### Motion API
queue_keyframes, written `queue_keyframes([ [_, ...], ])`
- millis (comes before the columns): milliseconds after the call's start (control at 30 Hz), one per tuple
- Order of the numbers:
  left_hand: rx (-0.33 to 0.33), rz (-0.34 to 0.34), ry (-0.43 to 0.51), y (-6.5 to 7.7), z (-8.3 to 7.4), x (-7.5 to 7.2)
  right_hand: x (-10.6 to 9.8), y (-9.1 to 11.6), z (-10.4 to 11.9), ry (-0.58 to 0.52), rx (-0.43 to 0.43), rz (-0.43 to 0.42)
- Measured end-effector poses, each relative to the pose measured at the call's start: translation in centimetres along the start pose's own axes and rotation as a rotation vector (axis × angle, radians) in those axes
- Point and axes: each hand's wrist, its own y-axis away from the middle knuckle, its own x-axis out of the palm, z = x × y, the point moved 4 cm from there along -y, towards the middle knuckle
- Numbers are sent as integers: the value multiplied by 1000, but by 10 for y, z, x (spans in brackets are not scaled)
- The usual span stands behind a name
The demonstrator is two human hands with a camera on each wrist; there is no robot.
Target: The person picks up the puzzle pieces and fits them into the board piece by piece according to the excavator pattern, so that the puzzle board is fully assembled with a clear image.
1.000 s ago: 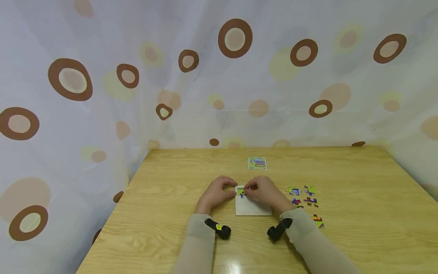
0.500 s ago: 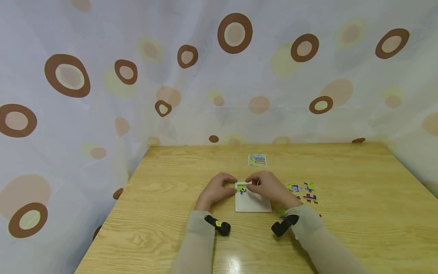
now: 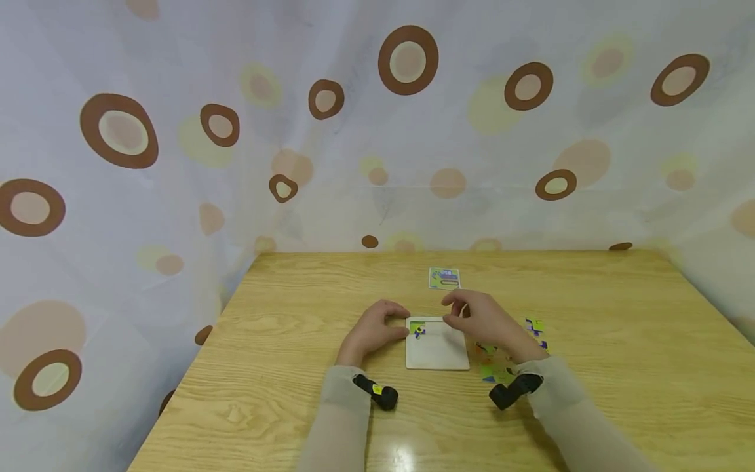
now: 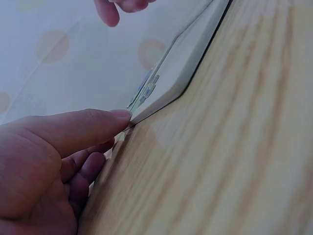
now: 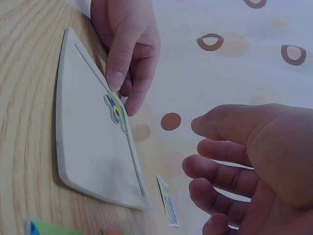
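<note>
A white square puzzle board [image 3: 436, 354] lies on the wooden table, with one colourful jigsaw piece [image 3: 417, 329] at its upper left corner. My left hand [image 3: 374, 331] holds the board at that corner, thumb on the left edge and fingers near the top; the left wrist view shows the thumb [image 4: 98, 125] against the rim. Above the board's upper right part hovers my right hand [image 3: 486, 321], its fingers loosely bent. In the right wrist view nothing sits between the right thumb and fingers [image 5: 215, 166].
Several loose jigsaw pieces [image 3: 534, 326] lie to the right of the board, partly hidden by the right forearm. Behind the board is a small picture card [image 3: 444, 278] showing a vehicle. A patterned curtain [image 3: 377, 131] hangs behind the table.
My right hand has let go of the jigsaw piece at the board's upper left and moved rightward, away from it. The left hand has stayed at the board's edge.
</note>
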Motion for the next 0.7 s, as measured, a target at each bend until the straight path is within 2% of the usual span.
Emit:
queue_keyframes([
  [400, 3, -4, 8, 1, 1, 2, -25, 18, -12, 40, -21, -49],
  [700, 2, -6, 4, -1, 5, 3, -43, 29, -24, 88, 18, -69],
])
